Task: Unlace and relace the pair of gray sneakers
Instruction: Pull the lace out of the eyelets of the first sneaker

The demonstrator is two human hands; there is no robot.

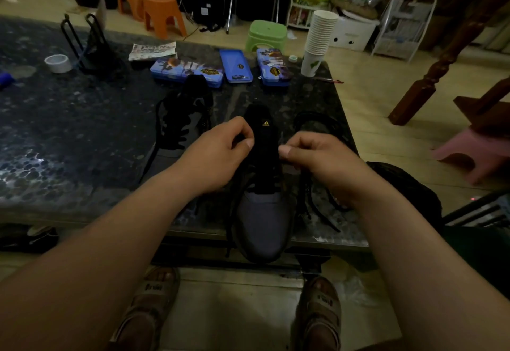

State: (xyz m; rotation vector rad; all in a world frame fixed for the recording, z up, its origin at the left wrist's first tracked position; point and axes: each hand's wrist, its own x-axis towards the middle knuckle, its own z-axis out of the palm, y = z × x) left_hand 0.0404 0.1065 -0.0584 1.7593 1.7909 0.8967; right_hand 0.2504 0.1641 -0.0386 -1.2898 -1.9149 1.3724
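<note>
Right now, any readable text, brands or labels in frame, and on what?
Sneaker tongue: gold three-stripe logo, wordmark too small to read.
Tins: gold emblems, blurred.
Sandal straps: lettering, blurred.
Booklet: print, unreadable.
Nothing can be quoted.

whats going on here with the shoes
A person sits at a dark table with a gray sneaker at its near edge. The left hand and right hand each pinch its black lace beside the tongue. Loose lace trails on the table to the right. The other sneaker stands further back, laced.
</note>
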